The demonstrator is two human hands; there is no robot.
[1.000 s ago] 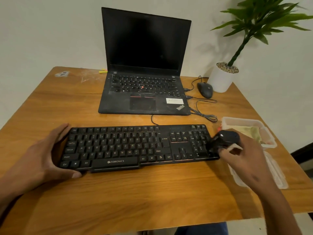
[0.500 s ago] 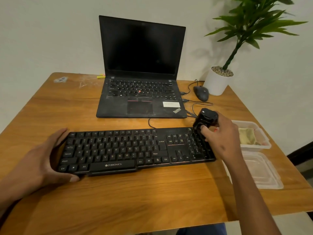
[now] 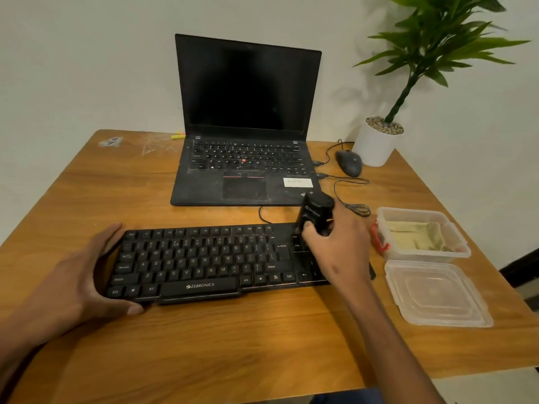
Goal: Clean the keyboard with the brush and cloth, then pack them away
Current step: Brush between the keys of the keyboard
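Keyboard (image 3: 204, 258): black, lies flat on the wooden table (image 3: 204, 345), in front of the laptop. Its long side runs left to right.

Left hand (image 3: 78, 284): wraps the left end of the keyboard. The thumb lies along the front edge and the fingers reach round the far corner. It grips that end.

Right hand (image 3: 338, 246): over the right part of the keyboard, at the keys just past Enter. Its fingers curl round the brush.

Brush (image 3: 316, 211): a short, chunky black thing in the right hand. Its top leans toward the laptop. Its low end is down at the back row of keys. The bristles are hidden by the fingers, so I can't tell if they touch the keys.

Cloth (image 3: 414, 234): pale yellow-green, crumpled, inside the box.

Box (image 3: 455, 253): clear plastic, open, on the table to the right of the keyboard. A bit of red shows at its left side.

Lid (image 3: 437, 295): clear, lies flat on the table just in front of the box.

Laptop (image 3: 248, 118): black, open, screen dark, at the back of the table. A white sticker sits by its touchpad.

Mouse (image 3: 348, 162): dark, right of the laptop, with a thin wire looping across the table.

Plant (image 3: 437, 48): green leaves in a white pot (image 3: 374, 147) with small stones on top, at the back right corner.

Yellow thing (image 3: 178, 136): small, on the table at the laptop's left back corner.
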